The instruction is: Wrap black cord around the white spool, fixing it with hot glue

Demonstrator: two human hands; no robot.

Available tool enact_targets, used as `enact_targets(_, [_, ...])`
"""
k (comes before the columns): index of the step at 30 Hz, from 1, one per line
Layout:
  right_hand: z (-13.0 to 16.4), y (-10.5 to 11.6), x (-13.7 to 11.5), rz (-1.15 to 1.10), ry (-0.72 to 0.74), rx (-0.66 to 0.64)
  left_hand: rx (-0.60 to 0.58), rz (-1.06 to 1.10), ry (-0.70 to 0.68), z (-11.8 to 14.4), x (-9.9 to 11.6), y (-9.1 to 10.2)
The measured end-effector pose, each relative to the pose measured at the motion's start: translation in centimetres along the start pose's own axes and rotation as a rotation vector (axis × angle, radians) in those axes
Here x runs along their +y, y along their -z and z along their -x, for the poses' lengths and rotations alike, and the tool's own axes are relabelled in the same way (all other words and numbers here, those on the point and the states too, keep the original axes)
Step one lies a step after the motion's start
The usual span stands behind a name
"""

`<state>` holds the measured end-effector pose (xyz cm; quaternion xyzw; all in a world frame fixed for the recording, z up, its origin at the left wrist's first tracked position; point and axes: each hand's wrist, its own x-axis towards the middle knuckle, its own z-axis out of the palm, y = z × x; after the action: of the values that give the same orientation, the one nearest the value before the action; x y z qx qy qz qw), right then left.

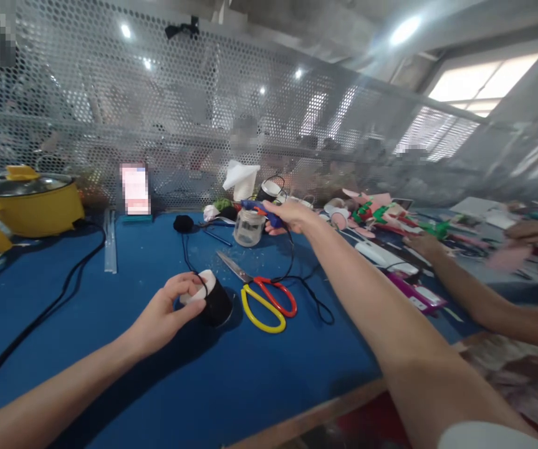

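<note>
My left hand point(168, 312) grips a small black cylinder with a white top point(210, 296) that rests on the blue table point(123, 374). My right hand point(292, 217) is stretched far forward and closed around a blue glue gun point(262, 211), held over a clear glass jar point(249, 227). The gun's black cord point(303, 284) trails back across the table. Scissors with red and yellow handles point(264, 296) lie between my two arms.
A yellow pot with a lid point(25, 202) stands at the far left, with black cables point(39, 312) running from it. A perforated metal screen point(179, 125) closes the back. Another person's arms point(479, 293) work at the right amid craft scraps point(381, 215).
</note>
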<state>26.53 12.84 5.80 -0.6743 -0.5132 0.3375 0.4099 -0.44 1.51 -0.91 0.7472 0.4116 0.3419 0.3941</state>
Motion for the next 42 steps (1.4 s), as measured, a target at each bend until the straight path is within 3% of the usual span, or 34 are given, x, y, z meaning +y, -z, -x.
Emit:
enact_targets(3, [-0.4, -0.9, 0.3, -0.074, -0.088, -0.098, -0.004, -0.022, 0.001, 0.0, 0.1, 0.2])
enact_targets(7, [-0.2, -1.6, 0.8, -0.142, -0.091, -0.081, -0.011, -0.026, 0.003, 0.0, 0.4, 0.3])
enact_targets(11, [0.6, -1.9, 0.8, -0.219, 0.022, -0.003, -0.034, -0.019, 0.010, 0.0, 0.6, 0.4])
enact_targets(15, [3.6, -1.7, -0.1, -0.298, 0.209, 0.030, -0.048, 0.004, 0.010, -0.1, 0.4, 0.5])
enact_targets(17, [6.0, -1.7, -0.5, -0.326, 0.271, -0.035, -0.040, 0.045, 0.021, -0.2, 0.3, 0.6])
enact_targets(18, [7.2, -1.8, -0.5, -0.343, 0.309, -0.132, -0.030, 0.070, 0.027, -0.2, 0.2, 0.7])
enact_targets(22, [11.5, -2.5, 0.6, -0.242, 0.301, -0.307, -0.003, 0.140, 0.043, -0.4, 0.1, 0.8])
enact_targets(26, [13.9, -3.5, 2.1, -0.112, 0.280, -0.411, -0.004, 0.177, 0.083, -0.6, 0.1, 0.8])
enact_targets(37, [13.2, -4.3, 2.2, 0.086, 0.339, -0.329, -0.058, 0.148, 0.060, -3.2, -1.1, 2.0])
enact_targets(42, [12.7, -5.1, 3.1, 0.158, 0.347, -0.284, 0.005, 0.261, 0.126, -3.2, -2.1, 1.8])
